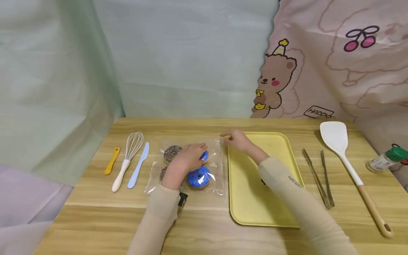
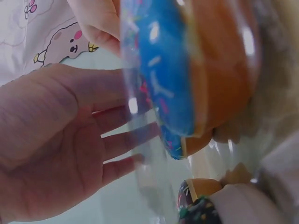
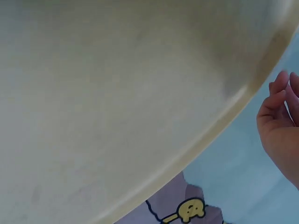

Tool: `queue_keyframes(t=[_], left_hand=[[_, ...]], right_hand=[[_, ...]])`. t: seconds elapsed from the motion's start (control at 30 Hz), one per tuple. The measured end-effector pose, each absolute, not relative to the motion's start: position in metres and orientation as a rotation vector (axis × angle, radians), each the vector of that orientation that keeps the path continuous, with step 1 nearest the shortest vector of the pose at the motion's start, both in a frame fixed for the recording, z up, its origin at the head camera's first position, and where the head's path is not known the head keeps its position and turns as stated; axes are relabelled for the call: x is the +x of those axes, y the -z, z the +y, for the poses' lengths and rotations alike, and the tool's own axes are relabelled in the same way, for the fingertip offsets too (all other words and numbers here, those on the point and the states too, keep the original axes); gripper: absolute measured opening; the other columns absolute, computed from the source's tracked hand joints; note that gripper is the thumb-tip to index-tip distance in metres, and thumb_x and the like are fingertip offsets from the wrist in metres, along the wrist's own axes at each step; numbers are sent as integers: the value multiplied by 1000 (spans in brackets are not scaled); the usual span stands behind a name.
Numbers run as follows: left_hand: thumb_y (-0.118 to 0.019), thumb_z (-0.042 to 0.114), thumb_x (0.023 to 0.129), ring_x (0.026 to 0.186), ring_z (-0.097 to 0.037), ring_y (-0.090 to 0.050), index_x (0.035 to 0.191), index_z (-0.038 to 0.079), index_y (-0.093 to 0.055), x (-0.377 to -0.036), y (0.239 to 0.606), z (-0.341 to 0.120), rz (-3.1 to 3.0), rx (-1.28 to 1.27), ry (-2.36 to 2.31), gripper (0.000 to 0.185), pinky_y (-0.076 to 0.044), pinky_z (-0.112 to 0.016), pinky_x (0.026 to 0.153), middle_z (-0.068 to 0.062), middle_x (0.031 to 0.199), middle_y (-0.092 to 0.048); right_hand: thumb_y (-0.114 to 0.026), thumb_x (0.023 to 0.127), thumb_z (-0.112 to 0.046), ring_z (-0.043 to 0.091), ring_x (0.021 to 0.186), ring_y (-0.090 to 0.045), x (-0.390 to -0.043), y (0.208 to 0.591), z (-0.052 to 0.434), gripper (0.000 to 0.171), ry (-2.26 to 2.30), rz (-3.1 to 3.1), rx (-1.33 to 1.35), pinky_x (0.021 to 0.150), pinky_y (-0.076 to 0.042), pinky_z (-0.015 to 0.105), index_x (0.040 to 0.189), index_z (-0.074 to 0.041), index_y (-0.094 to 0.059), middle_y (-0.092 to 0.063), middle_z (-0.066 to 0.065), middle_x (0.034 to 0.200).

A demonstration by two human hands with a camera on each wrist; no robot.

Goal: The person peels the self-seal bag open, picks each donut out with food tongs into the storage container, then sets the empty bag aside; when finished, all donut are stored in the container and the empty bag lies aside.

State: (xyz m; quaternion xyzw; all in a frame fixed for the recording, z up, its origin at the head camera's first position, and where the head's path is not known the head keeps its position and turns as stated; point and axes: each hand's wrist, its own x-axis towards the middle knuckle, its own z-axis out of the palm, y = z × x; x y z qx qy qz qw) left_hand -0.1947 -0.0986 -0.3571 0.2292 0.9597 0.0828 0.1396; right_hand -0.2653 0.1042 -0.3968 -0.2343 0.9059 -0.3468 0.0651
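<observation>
On the light wooden table (image 1: 204,226) lies a clear, crinkled plastic bag (image 1: 216,166) holding ring doughnuts — two with blue icing and coloured sprinkles, two with dark chocolate icing; the near blue-iced doughnut (image 1: 199,177) sits at the bag's front, a second blue one behind it is mostly covered by the left hand (image 1: 186,158), and the far chocolate-sprinkled doughnut (image 1: 170,153) lies at the bag's back left; the fourth shows only as a dark edge beside the left wrist. The left hand rests on top of the bag with its fingers loosely spread and nearly straight, laid over the far blue doughnut; in the left wrist view the fingers (image 2: 121,140) lie flat behind the film, not curled round anything. The right hand (image 1: 237,140) reaches to the bag's far right corner, just beside the rim of the flat yellow plastic tray (image 1: 255,198); its fingertips seem to pinch the film there, though the view is too small to be sure. Left of the bag lie a small yellow spatula (image 1: 112,161), a white-handled wire whisk (image 1: 126,161) and a pale blue plastic knife (image 1: 138,170); right of the tray lie metal tongs (image 1: 318,177), a white turner with a wooden handle (image 1: 350,170) and a green-capped shaker jar (image 1: 387,158).
</observation>
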Motion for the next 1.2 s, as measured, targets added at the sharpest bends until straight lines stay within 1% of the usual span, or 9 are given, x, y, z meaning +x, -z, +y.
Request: queue_keyframes(t=[0.1, 0.2, 0.3, 0.47, 0.57, 0.8, 0.9, 1.07, 1.2], left_hand=[[-60, 17, 92, 134, -29, -36, 139, 1, -42, -194, 358, -97, 2777, 602, -278, 53, -24, -46, 112, -11, 145, -39], [-59, 13, 92, 134, -31, -34, 140, -1, -39, -193, 361, -97, 2739, 561, -385, 53, -26, -44, 111, -12, 147, -37], [-59, 11, 92, 135, -32, -31, 141, -2, -36, -192, 363, -100, 2705, 544, -479, 55, -26, -43, 111, -15, 148, -34], [-61, 16, 91, 136, -32, -30, 142, -2, -35, -190, 364, -105, 2702, 506, -530, 60, -26, -42, 112, -16, 148, -32], [-62, 16, 90, 136, -33, -30, 141, -3, -36, -190, 364, -105, 2709, 510, -539, 60, -25, -43, 112, -17, 148, -31], [-63, 17, 90, 136, -32, -30, 140, -1, -38, -191, 366, -106, 2721, 478, -558, 59, -25, -43, 112, -14, 149, -31], [-62, 16, 90, 136, -32, -29, 140, -2, -38, -191, 367, -106, 2721, 481, -553, 58, -25, -43, 112, -15, 149, -31], [-60, 17, 91, 137, -33, -28, 140, -2, -37, -192, 366, -106, 2712, 475, -536, 58, -24, -43, 112, -16, 150, -29], [-60, 17, 91, 136, -33, -29, 140, -2, -37, -193, 366, -106, 2710, 472, -551, 58, -25, -44, 112, -15, 149, -30]], right_hand=[[-55, 94, -7, 23, 73, -67, -268, 400, 98, 30, 1073, 2694, -680, 61, -53, 26, 119, 8, -59, -59, 23, 121], [-53, 93, -4, 25, 81, -67, -269, 403, 95, 29, 1077, 2691, -638, 67, -55, 28, 118, 9, -59, -59, 24, 120], [-55, 92, -3, 28, 88, -66, -270, 404, 91, 26, 1073, 2712, -618, 72, -56, 30, 114, 8, -62, -62, 23, 114], [-59, 90, -6, 23, 77, -63, -270, 405, 87, 17, 1035, 2776, -635, 64, -53, 26, 100, 4, -69, -67, 16, 95], [-61, 89, -6, 18, 71, -61, -271, 406, 87, 12, 1034, 2804, -620, 60, -50, 24, 94, 2, -69, -67, 13, 88], [-62, 89, -6, 17, 70, -61, -274, 406, 86, 8, 1051, 2806, -618, 59, -50, 24, 86, -2, -68, -67, 11, 85], [-62, 89, -6, 19, 73, -59, -274, 406, 86, 7, 1016, 2852, -658, 63, -50, 27, 85, -3, -66, -65, 11, 85], [-61, 89, -3, 23, 80, -55, -271, 405, 87, 5, 930, 2938, -796, 73, -50, 34, 86, 1, -63, -60, 13, 85], [-59, 88, 1, 23, 78, -53, -267, 402, 90, 3, 909, 2930, -834, 71, -49, 35, 85, 1, -60, -57, 12, 83]])
